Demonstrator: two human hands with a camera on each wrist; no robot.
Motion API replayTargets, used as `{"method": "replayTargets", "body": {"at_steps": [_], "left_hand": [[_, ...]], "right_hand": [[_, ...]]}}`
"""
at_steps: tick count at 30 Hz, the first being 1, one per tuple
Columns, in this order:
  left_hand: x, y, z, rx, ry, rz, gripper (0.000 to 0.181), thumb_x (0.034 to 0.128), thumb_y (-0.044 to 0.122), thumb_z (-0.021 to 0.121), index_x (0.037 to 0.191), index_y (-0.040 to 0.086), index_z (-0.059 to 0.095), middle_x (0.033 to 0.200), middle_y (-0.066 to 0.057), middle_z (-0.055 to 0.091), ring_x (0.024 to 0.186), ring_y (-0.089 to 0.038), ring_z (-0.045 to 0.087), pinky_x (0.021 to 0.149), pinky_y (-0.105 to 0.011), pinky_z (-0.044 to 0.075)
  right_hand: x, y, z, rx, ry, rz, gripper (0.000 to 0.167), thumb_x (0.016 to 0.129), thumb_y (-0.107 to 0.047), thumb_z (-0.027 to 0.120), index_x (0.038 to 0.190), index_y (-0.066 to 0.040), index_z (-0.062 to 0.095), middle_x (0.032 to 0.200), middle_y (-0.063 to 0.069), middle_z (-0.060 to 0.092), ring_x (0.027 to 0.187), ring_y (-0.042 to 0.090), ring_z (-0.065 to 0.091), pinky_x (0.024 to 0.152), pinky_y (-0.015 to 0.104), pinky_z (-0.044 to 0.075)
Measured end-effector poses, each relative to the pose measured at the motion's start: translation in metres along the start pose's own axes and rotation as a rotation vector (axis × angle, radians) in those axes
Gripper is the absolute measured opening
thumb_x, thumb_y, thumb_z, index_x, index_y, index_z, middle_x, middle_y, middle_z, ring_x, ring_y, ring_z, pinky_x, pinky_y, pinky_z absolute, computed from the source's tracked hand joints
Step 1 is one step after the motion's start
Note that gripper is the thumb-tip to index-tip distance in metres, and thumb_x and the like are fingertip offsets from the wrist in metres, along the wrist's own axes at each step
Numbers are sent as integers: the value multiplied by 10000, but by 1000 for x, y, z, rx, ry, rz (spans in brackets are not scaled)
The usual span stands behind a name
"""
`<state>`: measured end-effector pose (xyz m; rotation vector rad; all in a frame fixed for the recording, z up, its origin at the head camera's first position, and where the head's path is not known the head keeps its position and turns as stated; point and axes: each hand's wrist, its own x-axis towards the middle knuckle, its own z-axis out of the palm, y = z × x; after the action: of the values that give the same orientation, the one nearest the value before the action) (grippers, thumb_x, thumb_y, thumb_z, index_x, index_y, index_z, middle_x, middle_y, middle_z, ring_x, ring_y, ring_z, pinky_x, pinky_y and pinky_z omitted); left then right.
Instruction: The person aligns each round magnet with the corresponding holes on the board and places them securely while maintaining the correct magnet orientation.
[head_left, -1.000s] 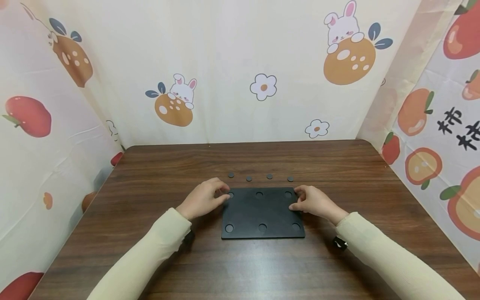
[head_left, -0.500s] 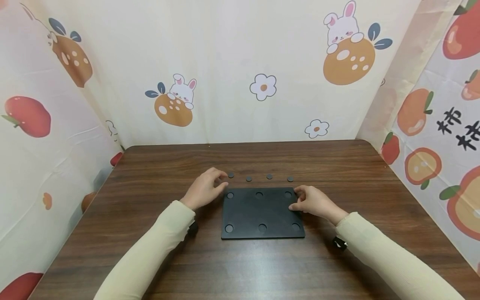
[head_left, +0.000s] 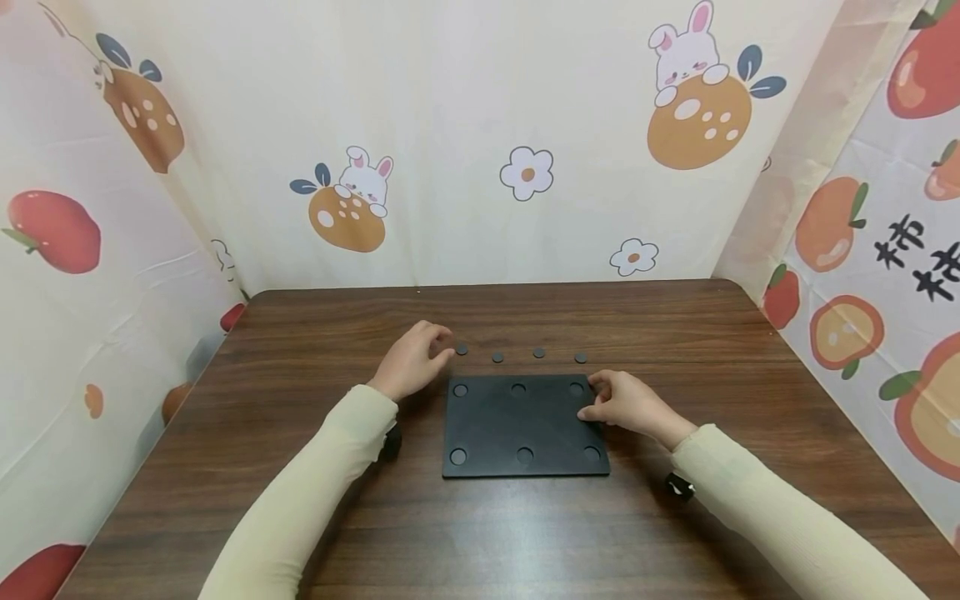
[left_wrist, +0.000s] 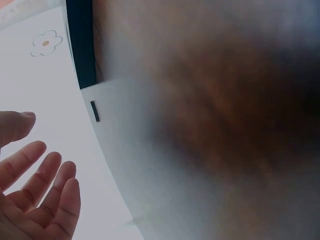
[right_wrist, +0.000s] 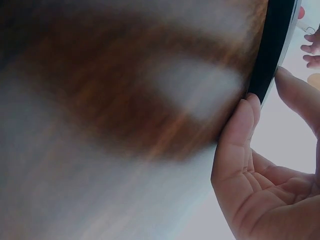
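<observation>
A black rectangular board with round recesses lies flat on the table. Behind its far edge is a row of small dark discs, among them a leftmost disc and a rightmost disc. My left hand is beside the leftmost disc, thumb and fingers apart; in the left wrist view the hand holds nothing, and a small dark disc shows edge-on. My right hand pinches the board's right edge; the right wrist view shows thumb and fingers of that hand at the dark board.
The brown wooden table reaches back to a patterned curtain with fruit and rabbit prints, which also hangs along the left and right sides. Two more discs, one of them the disc, stand between the outer ones.
My left hand has left the board's far left corner and moved away from me, to beside the leftmost disc. The right hand, board and discs have stayed in place.
</observation>
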<state>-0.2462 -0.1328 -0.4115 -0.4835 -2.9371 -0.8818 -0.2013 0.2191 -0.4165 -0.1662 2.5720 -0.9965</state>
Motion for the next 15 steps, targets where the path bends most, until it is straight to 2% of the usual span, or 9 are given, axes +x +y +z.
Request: {"method": "replayTargets", "body": {"at_steps": [15], "left_hand": [[18,-3,3,74,-66,4,434,971,292,623,1341,71,571,1283,-114,568,1154,-270,601,945,-432,516]], "right_hand": [[1,1,0,-7,-3,0,730,844,-262,774,1417,32,431,750,50,589,644,180,558,594,321,465]]}}
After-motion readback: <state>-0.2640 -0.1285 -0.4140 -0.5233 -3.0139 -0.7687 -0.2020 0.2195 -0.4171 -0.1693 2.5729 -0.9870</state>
